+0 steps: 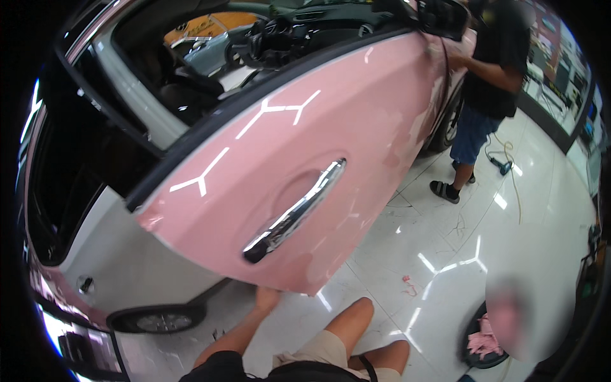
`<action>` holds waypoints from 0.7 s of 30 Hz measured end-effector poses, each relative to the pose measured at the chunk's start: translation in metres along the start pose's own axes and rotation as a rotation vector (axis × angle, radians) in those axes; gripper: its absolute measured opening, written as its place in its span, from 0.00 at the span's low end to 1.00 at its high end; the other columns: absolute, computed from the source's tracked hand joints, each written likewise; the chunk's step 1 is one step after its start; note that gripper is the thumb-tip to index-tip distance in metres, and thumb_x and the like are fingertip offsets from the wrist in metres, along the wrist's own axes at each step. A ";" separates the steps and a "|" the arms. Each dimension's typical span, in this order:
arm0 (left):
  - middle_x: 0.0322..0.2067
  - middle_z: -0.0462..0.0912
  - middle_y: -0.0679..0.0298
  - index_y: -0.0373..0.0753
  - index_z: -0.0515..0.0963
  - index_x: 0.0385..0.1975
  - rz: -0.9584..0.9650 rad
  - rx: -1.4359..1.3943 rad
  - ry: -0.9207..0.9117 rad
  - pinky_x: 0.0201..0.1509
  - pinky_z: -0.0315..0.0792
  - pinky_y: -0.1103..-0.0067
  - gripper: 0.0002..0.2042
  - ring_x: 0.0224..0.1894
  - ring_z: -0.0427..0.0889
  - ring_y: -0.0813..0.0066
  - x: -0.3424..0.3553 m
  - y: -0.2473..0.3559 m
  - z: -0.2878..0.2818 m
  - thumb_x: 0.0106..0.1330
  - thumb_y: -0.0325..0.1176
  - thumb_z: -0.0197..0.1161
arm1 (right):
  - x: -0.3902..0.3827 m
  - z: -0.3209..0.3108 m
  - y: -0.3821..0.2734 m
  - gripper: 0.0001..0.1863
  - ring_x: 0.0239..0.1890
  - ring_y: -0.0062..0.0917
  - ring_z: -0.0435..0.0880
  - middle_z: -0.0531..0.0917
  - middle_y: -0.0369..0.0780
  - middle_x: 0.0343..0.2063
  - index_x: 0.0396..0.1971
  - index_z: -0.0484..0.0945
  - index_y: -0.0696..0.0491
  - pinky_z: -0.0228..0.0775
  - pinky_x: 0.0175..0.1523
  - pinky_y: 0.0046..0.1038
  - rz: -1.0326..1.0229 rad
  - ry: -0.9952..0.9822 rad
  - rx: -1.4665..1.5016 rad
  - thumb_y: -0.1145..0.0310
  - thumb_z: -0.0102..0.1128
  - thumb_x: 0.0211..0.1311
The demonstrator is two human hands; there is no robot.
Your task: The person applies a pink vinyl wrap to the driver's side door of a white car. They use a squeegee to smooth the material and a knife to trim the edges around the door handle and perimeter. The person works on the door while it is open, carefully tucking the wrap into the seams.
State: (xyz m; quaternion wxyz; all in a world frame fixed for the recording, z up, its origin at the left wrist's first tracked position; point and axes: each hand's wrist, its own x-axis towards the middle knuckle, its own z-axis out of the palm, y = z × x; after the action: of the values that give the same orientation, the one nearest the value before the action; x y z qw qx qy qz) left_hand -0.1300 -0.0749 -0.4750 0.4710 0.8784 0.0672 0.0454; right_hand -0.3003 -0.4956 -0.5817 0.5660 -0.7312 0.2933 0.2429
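Observation:
A car door (375,114) covered in glossy pink film stands open across the middle of the view. Its chrome handle (296,213) slants over the outer panel. The film looks wrinkled at the door's rear upper corner (150,219), and patchy towards the front. My left hand (267,298) reaches up to the door's rear edge and touches or nearly touches it. Its fingers are hidden behind that edge, so I cannot see whether they grip it. My right hand is out of view.
Another person (493,70) stands by the car's front, one hand near the mirror (442,18). A blue corded tool (503,167) lies on the tiled floor with a hose. Pink film scraps (408,281) lie nearer. A black bin (474,360) holds more scraps at lower right.

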 end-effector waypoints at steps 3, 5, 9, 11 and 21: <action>0.42 0.83 0.64 0.39 0.79 0.46 -0.221 -0.749 0.398 0.41 0.74 0.77 0.16 0.39 0.81 0.76 0.012 0.150 -0.083 0.81 0.43 0.48 | -0.039 -0.033 -0.056 0.28 0.43 0.28 0.86 0.88 0.41 0.43 0.70 0.67 0.52 0.77 0.50 0.35 -0.014 -0.083 -0.085 0.73 0.51 0.69; 0.47 0.83 0.66 0.42 0.77 0.54 -0.185 -0.870 0.393 0.50 0.73 0.72 0.22 0.47 0.81 0.73 0.018 0.219 -0.134 0.81 0.53 0.44 | -0.069 -0.053 -0.089 0.28 0.43 0.28 0.86 0.88 0.41 0.43 0.69 0.68 0.52 0.77 0.50 0.35 -0.013 -0.135 -0.127 0.73 0.52 0.69; 0.51 0.80 0.63 0.41 0.75 0.57 -0.220 -0.888 0.522 0.53 0.73 0.68 0.26 0.49 0.79 0.71 0.040 0.299 -0.171 0.81 0.57 0.43 | -0.122 -0.096 -0.151 0.27 0.41 0.28 0.85 0.88 0.40 0.42 0.68 0.70 0.53 0.77 0.49 0.35 -0.011 -0.204 -0.190 0.74 0.52 0.69; 0.50 0.80 0.62 0.40 0.74 0.56 -0.244 -0.860 0.543 0.53 0.73 0.69 0.25 0.49 0.78 0.72 0.041 0.280 -0.163 0.82 0.56 0.43 | -0.137 -0.120 -0.168 0.26 0.41 0.28 0.85 0.88 0.40 0.42 0.67 0.71 0.53 0.77 0.49 0.35 -0.018 -0.228 -0.216 0.74 0.53 0.69; 0.50 0.79 0.61 0.37 0.71 0.58 -0.204 -0.784 0.695 0.57 0.72 0.72 0.20 0.51 0.79 0.72 0.068 0.280 -0.139 0.84 0.48 0.45 | -0.153 -0.179 -0.182 0.24 0.37 0.27 0.84 0.88 0.39 0.41 0.64 0.76 0.53 0.77 0.47 0.36 -0.032 -0.189 -0.234 0.75 0.54 0.68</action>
State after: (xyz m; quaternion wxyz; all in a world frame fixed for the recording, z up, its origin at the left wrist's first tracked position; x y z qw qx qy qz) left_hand -0.0615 -0.1028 -0.1635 0.7157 0.5588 0.2823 0.3095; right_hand -0.2765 -0.6112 -0.3084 0.5059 -0.7704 0.1968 0.3343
